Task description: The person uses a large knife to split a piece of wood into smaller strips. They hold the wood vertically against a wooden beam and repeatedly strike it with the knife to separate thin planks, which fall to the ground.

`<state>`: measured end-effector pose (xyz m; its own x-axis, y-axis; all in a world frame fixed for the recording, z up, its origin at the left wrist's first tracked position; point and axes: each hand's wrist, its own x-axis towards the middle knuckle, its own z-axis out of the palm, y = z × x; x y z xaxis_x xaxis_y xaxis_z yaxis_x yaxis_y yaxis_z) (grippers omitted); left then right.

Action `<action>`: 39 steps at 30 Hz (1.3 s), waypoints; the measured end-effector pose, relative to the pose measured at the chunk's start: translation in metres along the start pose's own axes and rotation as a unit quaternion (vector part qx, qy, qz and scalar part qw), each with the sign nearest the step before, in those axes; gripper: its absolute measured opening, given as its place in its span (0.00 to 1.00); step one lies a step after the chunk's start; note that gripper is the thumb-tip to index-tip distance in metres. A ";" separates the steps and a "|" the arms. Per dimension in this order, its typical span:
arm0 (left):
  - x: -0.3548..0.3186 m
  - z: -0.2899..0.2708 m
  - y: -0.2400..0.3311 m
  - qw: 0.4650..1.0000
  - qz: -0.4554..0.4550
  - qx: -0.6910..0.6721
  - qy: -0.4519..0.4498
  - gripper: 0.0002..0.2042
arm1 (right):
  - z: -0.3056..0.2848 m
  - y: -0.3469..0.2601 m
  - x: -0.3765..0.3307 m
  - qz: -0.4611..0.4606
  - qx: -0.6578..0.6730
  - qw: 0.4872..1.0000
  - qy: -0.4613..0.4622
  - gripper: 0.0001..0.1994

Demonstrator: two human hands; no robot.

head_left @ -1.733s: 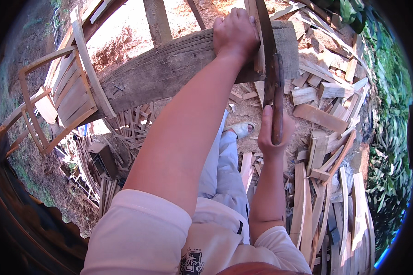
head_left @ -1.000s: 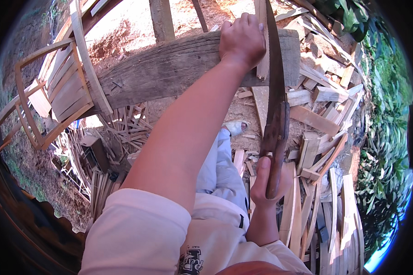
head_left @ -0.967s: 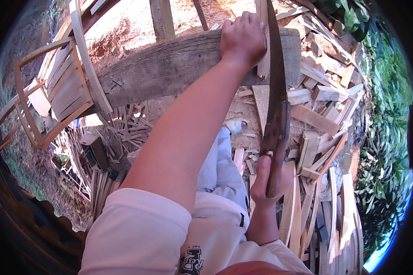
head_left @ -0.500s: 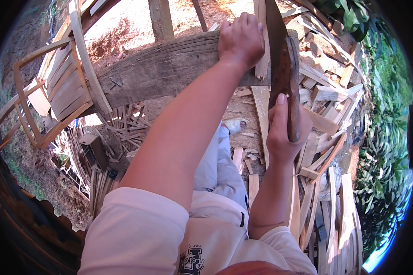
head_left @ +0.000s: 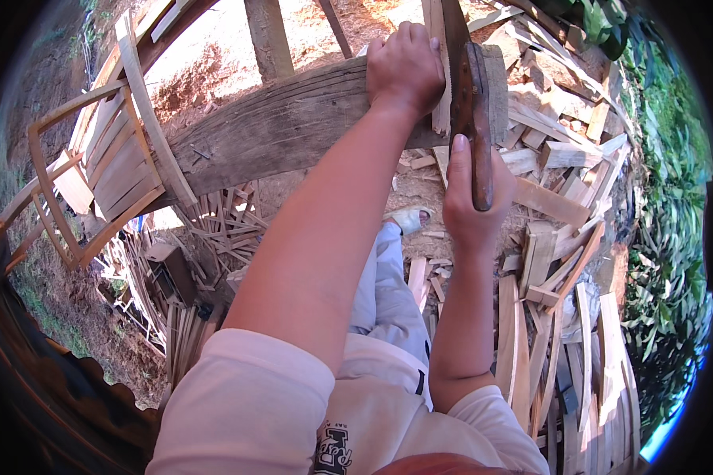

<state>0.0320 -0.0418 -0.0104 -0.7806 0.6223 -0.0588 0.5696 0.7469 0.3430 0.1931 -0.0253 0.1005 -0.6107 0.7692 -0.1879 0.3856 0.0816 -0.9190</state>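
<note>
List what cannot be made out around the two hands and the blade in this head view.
- Wooden slat: its top runs off the upper edge; its lower part is hidden behind the left hand.
- Blade: its cutting edge against the slat is too thin to judge.
- Handle: its grip is mostly covered by the right hand.
- Log beam: its right end is hidden by the hands.
</note>
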 end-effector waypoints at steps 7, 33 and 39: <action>0.001 -0.002 -0.002 1.000 -0.008 -0.009 -0.004 0.13 | -0.016 -0.036 -0.040 0.029 -0.027 0.999 -0.009 0.14; 0.050 -0.008 0.022 0.981 -0.177 -0.068 -0.032 0.28 | -0.013 -0.001 -0.057 -0.002 -0.015 1.000 0.001 0.13; 0.047 -0.003 0.021 0.984 -0.175 -0.039 -0.019 0.26 | -0.013 0.025 -0.068 0.005 -0.011 1.000 0.012 0.13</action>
<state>0.0059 0.0024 -0.0033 -0.9141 0.3405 -0.2202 0.2458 0.8972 0.3668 0.2531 -0.0679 0.0951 -0.5896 0.7852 -0.1893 0.4080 0.0873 -0.9088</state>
